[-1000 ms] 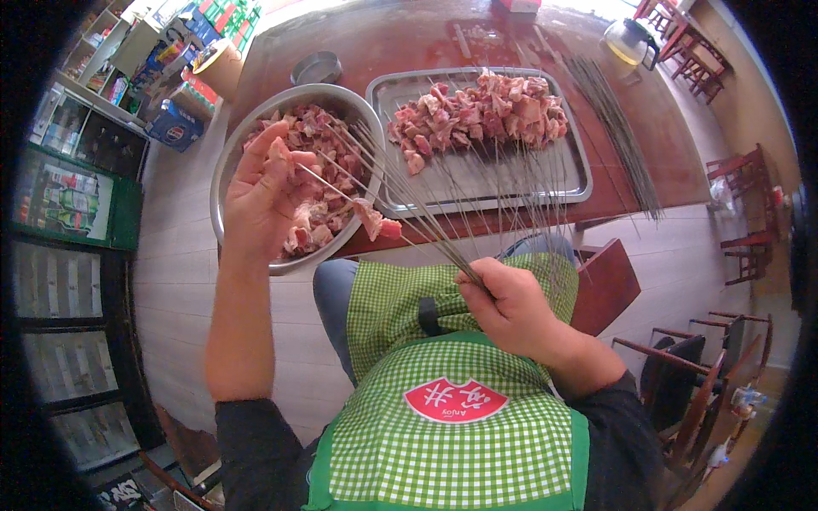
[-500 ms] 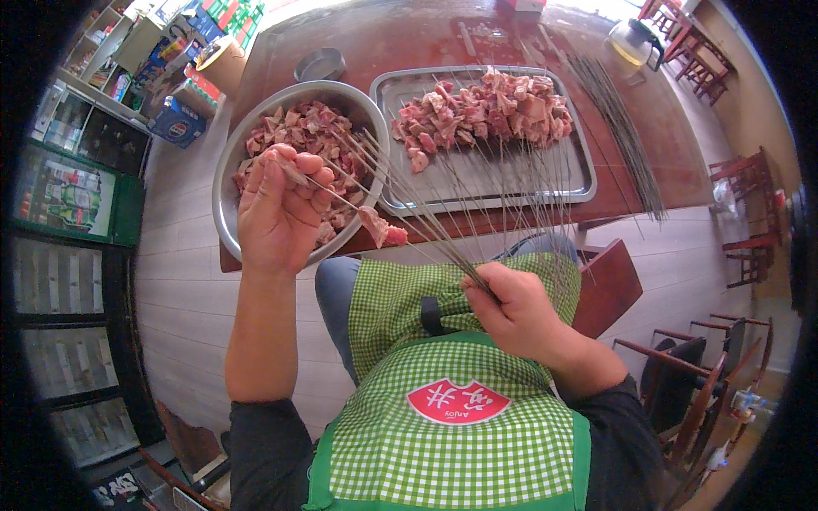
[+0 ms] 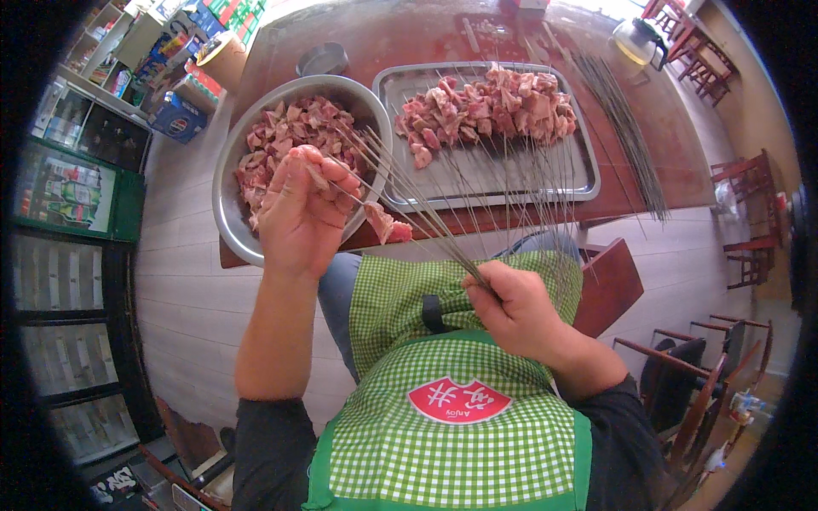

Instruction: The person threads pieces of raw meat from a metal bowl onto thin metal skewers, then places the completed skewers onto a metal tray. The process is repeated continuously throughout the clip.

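Right hand (image 3: 520, 308) is fisted around a fan of metal skewers (image 3: 443, 230). At 10 o'clock, the left hand (image 3: 300, 213) pinches a raw meat piece (image 3: 313, 175), fingers curled, over the steel bowl (image 3: 228, 213). Meat tray (image 3: 588, 175) beyond.

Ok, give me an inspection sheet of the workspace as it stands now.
Surface: reddish-brown table, crowded.
Job's things: round metal bowl of raw meat chunks; steel tray of loaded skewers; loose spare skewers.
Clutter: small metal dish, glass pitcher.
Hands: left hand pinches a meat piece onto a skewer; right hand grips a skewer bundle.
Cables: nothing seen.
Surroundings: drinks fridge, wooden chairs.
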`<state>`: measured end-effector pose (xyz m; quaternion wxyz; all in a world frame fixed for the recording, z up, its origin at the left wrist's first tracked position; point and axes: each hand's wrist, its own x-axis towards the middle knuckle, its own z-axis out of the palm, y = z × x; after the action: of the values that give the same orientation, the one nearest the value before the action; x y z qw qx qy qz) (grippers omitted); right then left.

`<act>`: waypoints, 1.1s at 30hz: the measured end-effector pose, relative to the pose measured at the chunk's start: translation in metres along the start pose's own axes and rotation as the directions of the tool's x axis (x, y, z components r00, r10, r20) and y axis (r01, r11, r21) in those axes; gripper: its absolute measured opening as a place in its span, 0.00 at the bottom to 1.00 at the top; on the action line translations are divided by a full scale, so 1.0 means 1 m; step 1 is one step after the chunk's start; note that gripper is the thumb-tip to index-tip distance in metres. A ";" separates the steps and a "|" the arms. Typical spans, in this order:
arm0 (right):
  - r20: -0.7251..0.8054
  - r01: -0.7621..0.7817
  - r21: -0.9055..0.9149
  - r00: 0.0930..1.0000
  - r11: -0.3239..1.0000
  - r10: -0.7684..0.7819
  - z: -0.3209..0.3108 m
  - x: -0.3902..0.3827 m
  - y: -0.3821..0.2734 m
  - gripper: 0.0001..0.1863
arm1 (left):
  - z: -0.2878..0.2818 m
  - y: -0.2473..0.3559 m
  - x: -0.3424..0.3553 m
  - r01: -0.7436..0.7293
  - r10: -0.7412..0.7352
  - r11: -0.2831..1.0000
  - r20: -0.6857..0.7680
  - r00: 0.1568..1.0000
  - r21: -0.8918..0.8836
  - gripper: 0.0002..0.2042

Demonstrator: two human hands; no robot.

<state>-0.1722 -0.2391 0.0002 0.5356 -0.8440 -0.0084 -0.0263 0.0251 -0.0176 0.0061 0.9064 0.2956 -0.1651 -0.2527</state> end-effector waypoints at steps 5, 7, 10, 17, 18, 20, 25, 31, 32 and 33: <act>0.000 0.012 -0.004 1.000 1.000 -0.012 0.001 0.001 0.000 0.04 | 0.008 -0.010 -0.004 -0.105 0.113 0.992 -0.116 0.987 0.074 0.11; -0.012 0.032 0.004 0.999 0.999 -0.032 0.004 0.001 -0.001 0.04 | 0.012 -0.014 -0.004 -0.122 0.134 0.981 -0.069 0.989 0.149 0.12; -0.030 0.038 0.033 0.999 0.999 -0.037 0.007 0.002 -0.004 0.04 | 0.021 -0.027 -0.003 -0.155 0.164 0.973 -0.038 0.986 0.171 0.12; -0.095 0.016 0.048 0.995 0.999 -0.011 0.002 0.006 -0.010 0.05 | 0.033 -0.052 -0.013 -0.135 0.168 0.927 -0.065 0.984 0.351 0.12; -0.105 0.018 0.054 0.994 0.998 -0.013 0.001 0.006 -0.010 0.05 | 0.033 -0.053 -0.014 -0.143 0.170 0.914 -0.040 0.985 0.379 0.11; -0.103 0.024 0.039 0.994 0.999 -0.020 -0.001 0.007 -0.010 0.05 | 0.035 -0.056 -0.017 -0.160 0.198 0.876 -0.037 0.980 0.456 0.13; -0.118 0.028 0.030 0.993 0.999 -0.024 -0.005 0.005 -0.007 0.04 | 0.033 -0.010 -0.011 -0.193 0.184 0.619 0.098 0.978 0.762 0.17; -0.127 -0.003 0.055 0.992 0.998 0.010 -0.007 0.004 -0.001 0.04 | -0.022 0.088 -0.001 -0.108 -0.294 -0.410 -0.019 0.955 0.906 0.09; -0.113 -0.014 0.073 0.993 0.997 0.022 -0.006 0.005 0.000 0.04 | -0.029 0.085 -0.004 -0.198 -0.322 -0.366 0.076 0.944 0.909 0.10; -0.094 -0.041 0.105 0.994 0.994 0.051 -0.004 0.006 0.001 0.04 | -0.034 0.084 -0.003 -0.197 -0.316 -0.407 0.064 0.947 0.892 0.10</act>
<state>-0.1668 -0.2436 0.0011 0.5789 -0.8129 0.0355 -0.0541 0.0684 0.0580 0.0320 0.1866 0.8837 -0.4196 -0.0909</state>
